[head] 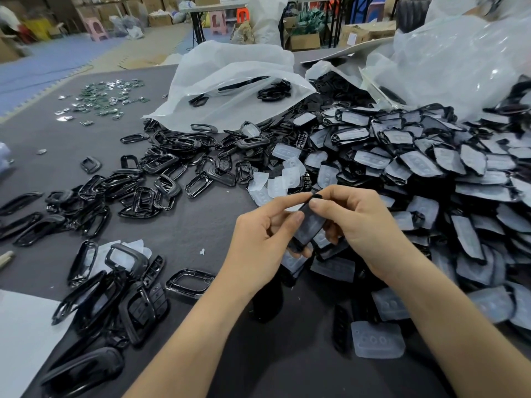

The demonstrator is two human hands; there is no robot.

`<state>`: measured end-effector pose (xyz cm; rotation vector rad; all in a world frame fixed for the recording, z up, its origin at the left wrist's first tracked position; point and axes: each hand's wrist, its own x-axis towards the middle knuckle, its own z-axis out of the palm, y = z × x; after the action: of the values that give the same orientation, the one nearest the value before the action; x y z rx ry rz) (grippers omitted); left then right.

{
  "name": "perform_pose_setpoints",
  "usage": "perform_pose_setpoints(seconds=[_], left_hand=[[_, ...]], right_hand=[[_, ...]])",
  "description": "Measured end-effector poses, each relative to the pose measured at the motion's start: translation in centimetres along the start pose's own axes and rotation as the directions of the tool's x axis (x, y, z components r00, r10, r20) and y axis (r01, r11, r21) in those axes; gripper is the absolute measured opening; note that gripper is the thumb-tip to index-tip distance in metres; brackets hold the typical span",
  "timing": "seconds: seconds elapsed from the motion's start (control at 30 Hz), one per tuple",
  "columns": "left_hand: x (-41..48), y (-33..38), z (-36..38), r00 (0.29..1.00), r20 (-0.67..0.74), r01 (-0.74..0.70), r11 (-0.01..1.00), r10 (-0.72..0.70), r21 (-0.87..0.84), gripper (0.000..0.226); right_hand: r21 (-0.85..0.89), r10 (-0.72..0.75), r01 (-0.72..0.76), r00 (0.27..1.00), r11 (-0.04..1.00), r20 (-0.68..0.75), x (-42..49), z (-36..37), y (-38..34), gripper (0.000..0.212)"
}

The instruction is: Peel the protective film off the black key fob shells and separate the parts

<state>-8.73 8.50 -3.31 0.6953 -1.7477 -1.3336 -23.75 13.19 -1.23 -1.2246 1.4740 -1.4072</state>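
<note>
1. My left hand (258, 239) grasps a black key fob shell (309, 228). The thumb lies on its face, the forefinger reaches to its top end, and the other fingers are curled underneath.
2. My right hand (359, 222) pinches the top end of the same shell between thumb and forefinger, with the remaining fingers curled behind it.
3. The shell is held tilted above the counter (186, 234), at the near edge of the heap of shells (436, 168). Its face looks greyish.
4. That heap fills the right side and runs under my right wrist.
5. Loose black frames (143, 182) lie scattered to the left, well apart from my hands.
6. Several clear pads (275, 179) sit just beyond my fingertips, between the frames and the heap.
7. Farther back lies an open white plastic bag (230, 73) with a few frames inside.
8. Small green circuit boards (106, 99) are spread at the far left.
</note>
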Motion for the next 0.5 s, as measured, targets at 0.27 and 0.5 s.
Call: perform_pose_setpoints(seconds=[0.27,0.5], left_hand=[[-0.10,0.20,-0.03,0.999,0.013,0.034,0.993,-0.033,-0.110,0.033],[0.07,0.10,0.02,0.998,0.018,0.064,0.989,-0.062,-0.131,0.035]], right_hand=[[-0.059,-0.091,0.085,0.991,0.995,-0.098,-0.05,0.55,0.19,0.021],[-0.067,-0.097,0.089,0.987,0.994,-0.125,-0.11,0.35,0.32,0.019]])
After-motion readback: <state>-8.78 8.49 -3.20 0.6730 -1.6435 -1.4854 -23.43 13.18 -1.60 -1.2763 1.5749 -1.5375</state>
